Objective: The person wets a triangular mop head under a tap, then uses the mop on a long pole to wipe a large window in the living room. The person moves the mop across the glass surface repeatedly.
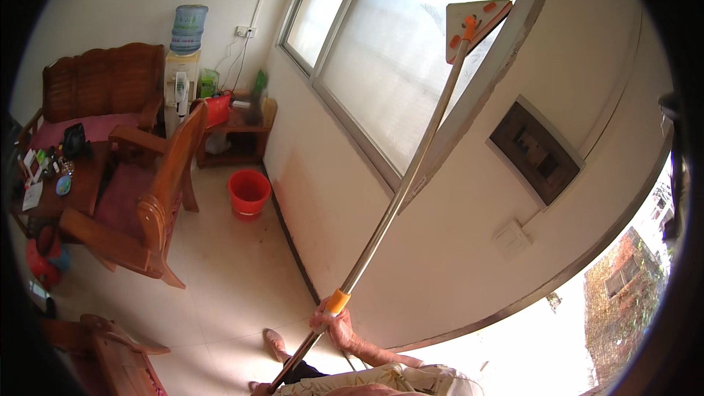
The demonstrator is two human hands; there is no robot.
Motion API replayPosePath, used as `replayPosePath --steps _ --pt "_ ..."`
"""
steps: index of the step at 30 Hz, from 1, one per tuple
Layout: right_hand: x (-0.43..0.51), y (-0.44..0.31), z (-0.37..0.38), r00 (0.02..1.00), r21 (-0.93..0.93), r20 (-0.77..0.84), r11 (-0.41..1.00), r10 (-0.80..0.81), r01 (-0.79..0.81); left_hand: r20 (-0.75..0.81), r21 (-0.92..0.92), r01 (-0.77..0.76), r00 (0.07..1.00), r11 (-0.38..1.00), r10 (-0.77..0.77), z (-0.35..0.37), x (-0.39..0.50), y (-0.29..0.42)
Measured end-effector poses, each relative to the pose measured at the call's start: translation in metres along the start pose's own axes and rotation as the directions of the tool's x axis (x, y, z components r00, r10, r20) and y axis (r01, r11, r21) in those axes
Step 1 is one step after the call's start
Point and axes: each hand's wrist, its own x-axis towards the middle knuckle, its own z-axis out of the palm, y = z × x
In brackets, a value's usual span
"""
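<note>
My right hand grips a metal telescopic pole just below its orange collar. At the bottom edge my left hand is around the pole's lower end, mostly cut off by the frame. The pole slants up to the right and ends in a triangular mop head, white with orange clips. This head lies over the upper right part of a frosted window pane, close to the window's right frame. Whether its pad presses on the glass cannot be told.
A red bucket stands on the tiled floor near the wall. Wooden armchairs, a cluttered table and a water dispenser are to the left. At right are a grey wall panel, a switch and a bright doorway.
</note>
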Motion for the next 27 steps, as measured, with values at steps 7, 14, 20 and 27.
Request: replayPosePath --steps 7,14,20,27 --pt "0.099 -0.07 0.008 0.984 -0.132 -0.003 0.975 -0.178 0.176 -0.07 0.029 -0.089 0.993 0.996 0.091 0.003 0.071 0.041" --pt "0.219 -0.202 0.041 0.942 -0.085 0.037 0.938 -0.334 0.336 -0.207 0.029 -0.334 0.92 0.942 0.333 -0.042 0.153 0.201" --pt "0.284 -0.222 0.055 0.951 -0.128 0.005 0.943 -0.308 0.306 -0.285 0.011 -0.305 0.912 0.952 0.296 -0.079 0.169 0.253" --pt "0.239 -0.103 0.012 0.986 -0.174 -0.006 0.971 -0.167 0.164 -0.233 -0.036 -0.377 0.904 0.926 0.359 -0.027 0.155 0.119"
